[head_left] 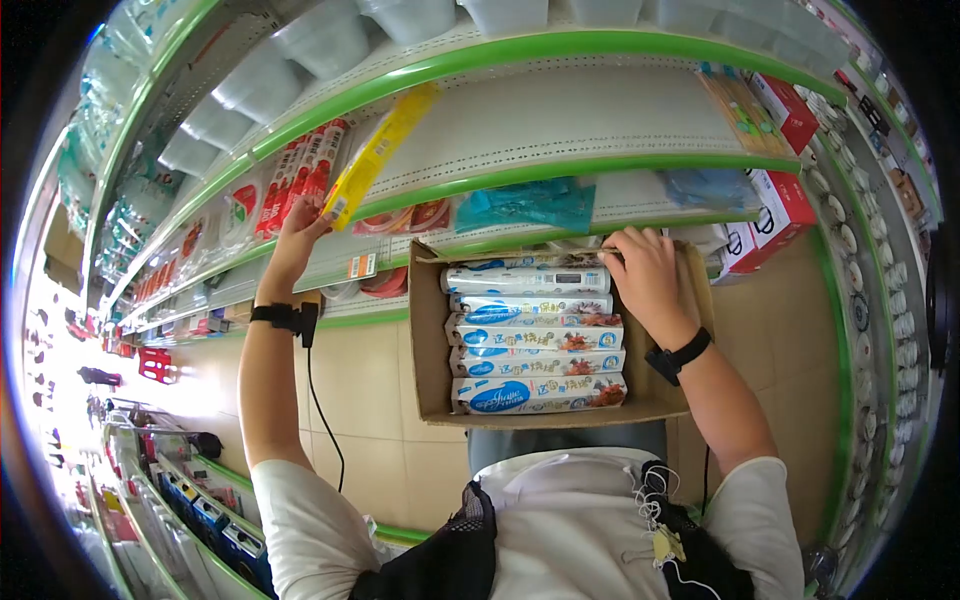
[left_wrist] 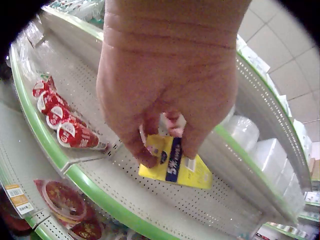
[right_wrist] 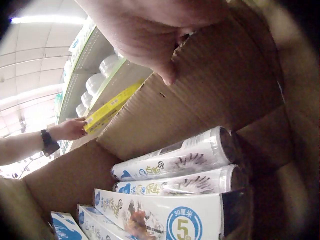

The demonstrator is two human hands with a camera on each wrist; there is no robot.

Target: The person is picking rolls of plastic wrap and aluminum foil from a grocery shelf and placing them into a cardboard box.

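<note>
"Where is the long, narrow yellow box (head_left: 383, 150)?"

"Out at the pale, perforated metal shelf (head_left: 560, 115) with the green front edge. The left hand (head_left: 295, 232) pinches it by its near end."

"Which way does it point?"

"Away from that hand. In the head view its long axis slants up and to the right, in over the shelf, with red-and-white wrapped packs (head_left: 305, 170) just to its left. I can't tell whether its far end touches the shelf."

"And the right hand (head_left: 652, 285)?"

"Well apart from it, gripping the far wall of the open brown cardboard carton (head_left: 430, 350), near the right corner. The white printed boxes (head_left: 540, 362) inside lie crosswise before the person; the yellow one is at an angle to them."
</note>
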